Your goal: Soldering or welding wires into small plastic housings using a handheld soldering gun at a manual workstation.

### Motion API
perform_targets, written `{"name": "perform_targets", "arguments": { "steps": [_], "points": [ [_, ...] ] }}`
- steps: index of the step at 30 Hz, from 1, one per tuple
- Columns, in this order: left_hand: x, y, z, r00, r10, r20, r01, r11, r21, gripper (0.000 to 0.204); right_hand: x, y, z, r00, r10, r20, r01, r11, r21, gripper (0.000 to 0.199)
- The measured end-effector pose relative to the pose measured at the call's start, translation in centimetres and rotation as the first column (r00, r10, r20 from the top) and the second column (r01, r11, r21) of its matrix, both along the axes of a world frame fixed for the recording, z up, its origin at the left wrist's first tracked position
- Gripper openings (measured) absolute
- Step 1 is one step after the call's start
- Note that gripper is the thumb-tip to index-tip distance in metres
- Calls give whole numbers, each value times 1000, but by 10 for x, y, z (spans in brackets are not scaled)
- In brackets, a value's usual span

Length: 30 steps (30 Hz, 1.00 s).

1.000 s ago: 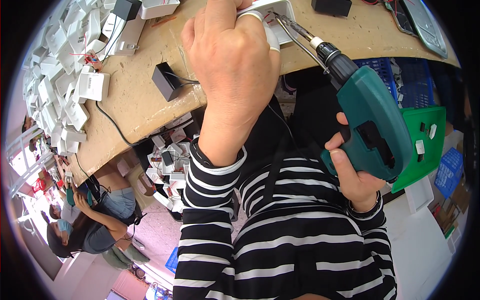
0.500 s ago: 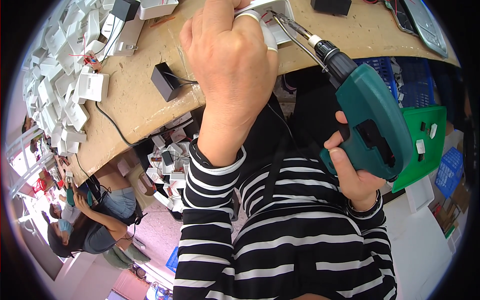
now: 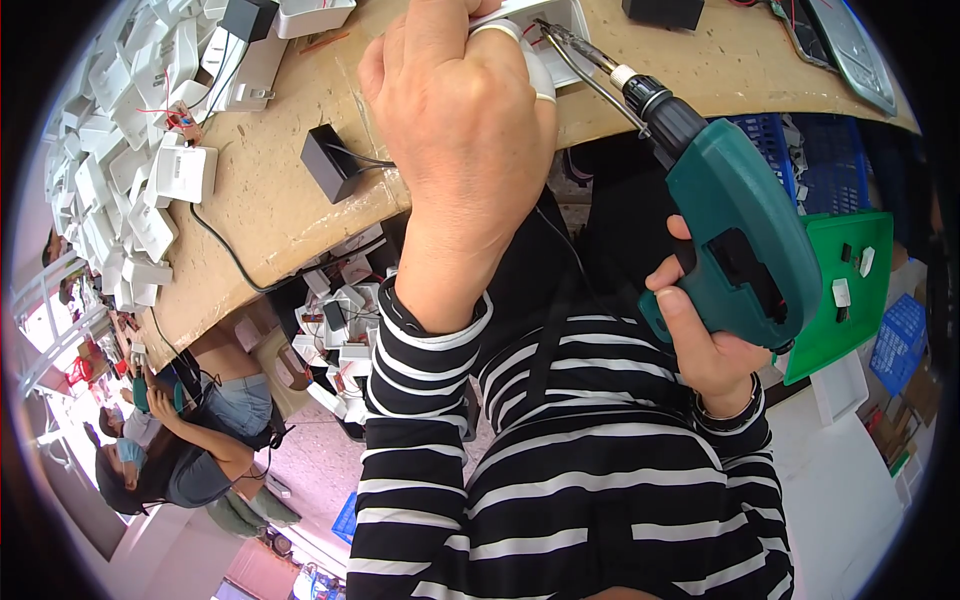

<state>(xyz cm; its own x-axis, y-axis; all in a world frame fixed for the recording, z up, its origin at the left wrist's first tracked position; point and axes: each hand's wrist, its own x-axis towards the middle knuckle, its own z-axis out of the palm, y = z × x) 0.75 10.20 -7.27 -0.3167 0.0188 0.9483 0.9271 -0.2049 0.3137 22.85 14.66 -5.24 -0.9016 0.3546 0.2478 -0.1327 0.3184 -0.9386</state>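
Observation:
My right hand [image 3: 705, 325] is wrapped round the grip of a green soldering gun [image 3: 745, 225]. The gun's metal tip and thin solder feed tube reach into a white plastic housing [image 3: 572, 22] at the top edge of the table. My left hand [image 3: 465, 115] is closed at the housing's left side, its back toward me. White covers sit on some of its fingers, and its fingertips are partly hidden or cut off by the upper edge. A bit of red wire shows inside the housing by the tip. Left of my wrist stands a black box-shaped adapter [image 3: 333, 165] with a cable.
White plastic housings [image 3: 130, 150] lie heaped on the table's left. Another black box [image 3: 663, 12] sits at the back. A green tray [image 3: 850, 300] and blue baskets [image 3: 835, 165] are at the right. A co-worker [image 3: 200, 465] sits at lower left. A bin of parts [image 3: 350, 325] stands below the table.
My right hand and the soldering gun have shifted slightly left and up, with the tip a little further into the housing. The left hand has hardly moved.

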Motion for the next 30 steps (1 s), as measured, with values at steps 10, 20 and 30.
{"name": "perform_targets", "arguments": {
  "steps": [10,20,30],
  "points": [
    [0,-1,2,999,35,-14,-35,999,-19,9,2,-2,-2,1000,-20,18,20,1000,-24,52],
    [-3,1,0,998,48,-40,-48,999,-16,13,1,-1,2,999,-17,36,17,1000,-20,54],
    [9,-23,15,869,354,-344,-492,676,-549,11,3,-3,0,999,-23,33,24,999,-25,54]
  ]
}}
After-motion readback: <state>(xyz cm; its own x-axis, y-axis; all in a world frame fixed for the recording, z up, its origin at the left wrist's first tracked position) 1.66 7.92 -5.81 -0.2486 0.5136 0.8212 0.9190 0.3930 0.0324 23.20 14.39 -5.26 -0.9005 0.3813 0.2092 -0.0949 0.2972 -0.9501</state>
